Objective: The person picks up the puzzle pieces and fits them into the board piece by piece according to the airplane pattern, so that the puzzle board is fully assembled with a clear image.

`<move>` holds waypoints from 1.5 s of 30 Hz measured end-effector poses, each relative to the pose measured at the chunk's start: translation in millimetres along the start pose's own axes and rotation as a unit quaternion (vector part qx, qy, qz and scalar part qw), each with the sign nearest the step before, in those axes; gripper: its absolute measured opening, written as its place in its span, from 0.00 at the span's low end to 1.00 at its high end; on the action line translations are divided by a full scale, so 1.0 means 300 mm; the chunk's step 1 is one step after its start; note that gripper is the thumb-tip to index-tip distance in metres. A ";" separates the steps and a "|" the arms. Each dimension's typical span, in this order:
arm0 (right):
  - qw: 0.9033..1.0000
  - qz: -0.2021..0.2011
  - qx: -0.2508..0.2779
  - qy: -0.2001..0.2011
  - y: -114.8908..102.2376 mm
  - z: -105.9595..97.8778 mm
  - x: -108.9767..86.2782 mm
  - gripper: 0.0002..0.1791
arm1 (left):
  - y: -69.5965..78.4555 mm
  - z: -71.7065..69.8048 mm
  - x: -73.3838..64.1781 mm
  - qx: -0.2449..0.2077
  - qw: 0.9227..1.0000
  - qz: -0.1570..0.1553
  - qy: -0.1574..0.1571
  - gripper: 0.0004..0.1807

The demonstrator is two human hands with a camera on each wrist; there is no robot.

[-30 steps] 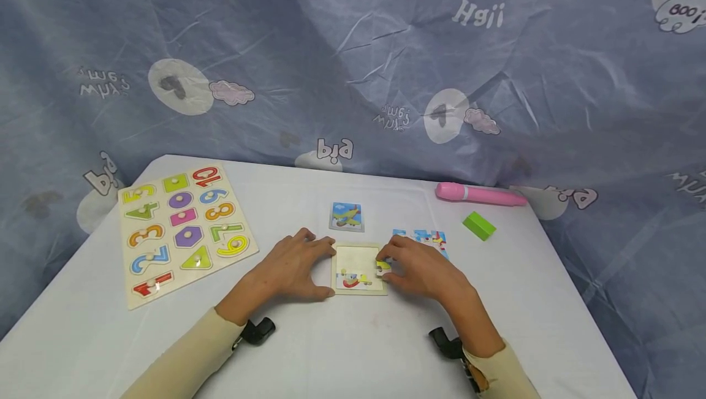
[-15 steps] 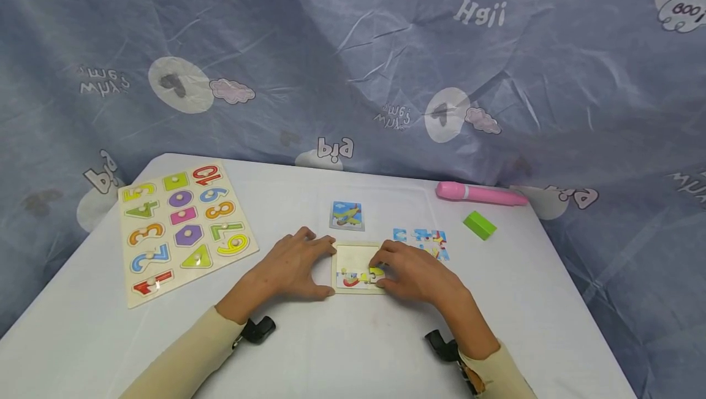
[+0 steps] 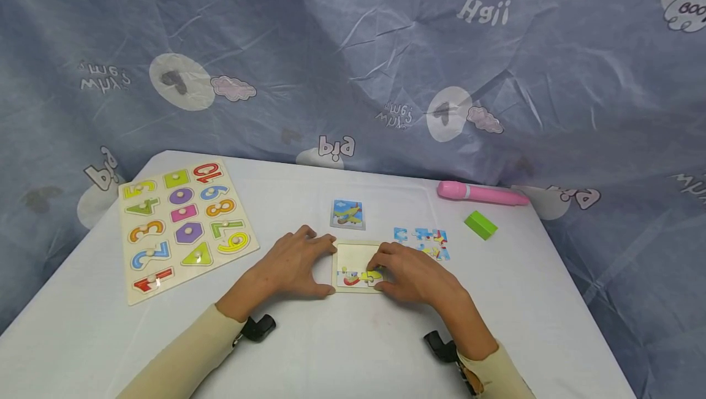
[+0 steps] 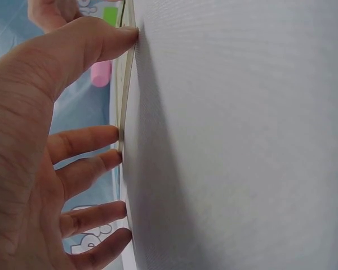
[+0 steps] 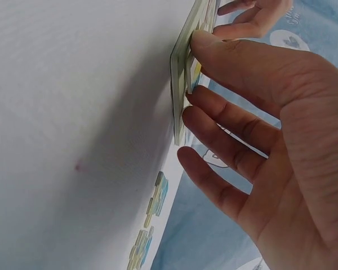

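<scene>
In the head view a small wooden puzzle tray lies at the table's middle, with a strip of picture pieces along its near side. My left hand rests its thumb and fingertips on the tray's left edge. The left wrist view shows those fingers spread and nearly straight against the rim. My right hand pinches a yellow-and-white jigsaw piece between thumb and fingers, low over the tray's near right corner. Seen from the right wrist, the piece slants over the tray, its far part hidden by the fingers.
Several loose blue jigsaw pieces lie beyond the right hand. Behind the tray is a square airplane picture. A number-and-shape board covers the left side. A green block and a pink marker-shaped thing lie back right.
The right hand has moved slightly left and inward, bringing the jigsaw piece from the tray's right edge over its near right corner, beside the strip of pieces. The left hand has stayed put.
</scene>
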State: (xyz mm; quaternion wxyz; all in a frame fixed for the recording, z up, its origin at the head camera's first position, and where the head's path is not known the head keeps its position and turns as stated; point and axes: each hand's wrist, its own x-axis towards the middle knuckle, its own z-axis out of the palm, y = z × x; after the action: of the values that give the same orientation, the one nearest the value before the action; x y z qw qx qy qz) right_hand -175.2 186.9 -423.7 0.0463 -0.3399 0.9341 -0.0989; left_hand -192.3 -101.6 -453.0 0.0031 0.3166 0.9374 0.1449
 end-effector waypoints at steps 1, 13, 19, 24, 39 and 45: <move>1.000 0.001 0.000 -0.001 0.000 0.000 0.000 0.16 | 0.000 0.000 0.000 0.001 1.000 0.000 0.000 0.42; 1.000 -0.006 0.000 -0.001 -0.003 0.003 0.000 0.16 | -0.002 0.000 0.001 0.003 1.000 0.004 -0.001 0.42; 1.000 -0.009 -0.005 -0.001 0.000 0.006 -0.001 0.15 | -0.003 0.002 0.003 0.004 1.000 0.003 -0.003 0.42; 1.000 -0.013 -0.008 0.004 -0.001 0.007 0.000 0.14 | -0.003 0.000 0.002 0.001 1.000 0.001 -0.004 0.42; 1.000 -0.012 -0.008 0.010 -0.008 0.006 0.009 0.12 | -0.003 -0.008 0.003 -0.001 1.000 0.000 -0.005 0.42; 1.000 0.007 0.006 0.009 0.003 -0.008 0.001 0.13 | -0.001 -0.007 0.004 0.002 1.000 0.003 -0.003 0.42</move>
State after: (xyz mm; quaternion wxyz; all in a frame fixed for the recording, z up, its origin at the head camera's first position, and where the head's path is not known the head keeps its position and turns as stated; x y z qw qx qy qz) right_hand -176.3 187.6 -421.6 0.0410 -0.3322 0.9362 -0.1073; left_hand -193.7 -101.7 -450.8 0.0046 0.3201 0.9366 0.1425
